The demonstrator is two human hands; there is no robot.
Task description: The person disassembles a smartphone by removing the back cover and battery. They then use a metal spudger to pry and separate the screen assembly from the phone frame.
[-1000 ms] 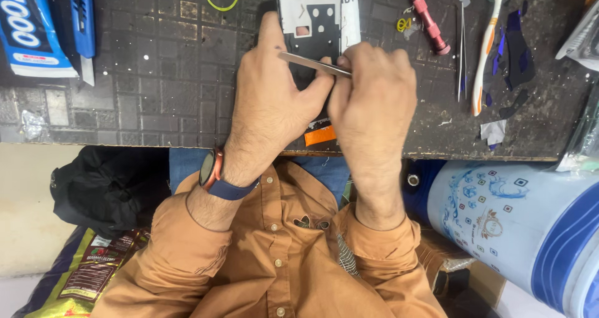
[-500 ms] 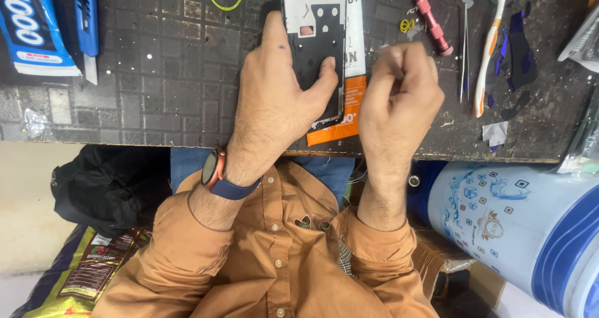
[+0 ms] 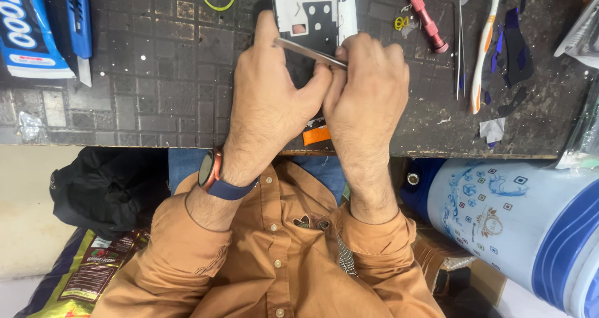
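A phone frame (image 3: 310, 7) with a white back plate and a dark lower part lies on the dark workbench mat (image 3: 162, 74). My left hand (image 3: 271, 99) rests on it, index finger stretched up its left edge, pinning it down. My right hand (image 3: 368, 99) is closed around a thin flat metal tool (image 3: 306, 51) that lies slantwise across the frame. My left thumb touches the tool where the two hands meet. An orange strip (image 3: 317, 134) peeks out under my hands at the bench edge. The lower half of the frame is hidden by both hands.
A blue glue tube (image 3: 25, 31) and a blue utility knife (image 3: 78, 15) lie at the far left. A red screwdriver (image 3: 427, 15), tweezers (image 3: 460, 49) and a toothbrush (image 3: 483, 49) lie to the right. A blue-and-white container (image 3: 530, 224) stands below the bench, with a black bag (image 3: 100, 187) at lower left.
Half a second ago my right hand had drawn back to the right, off the frame. It has returned and the metal tool again lies across the frame. My left hand stayed put.
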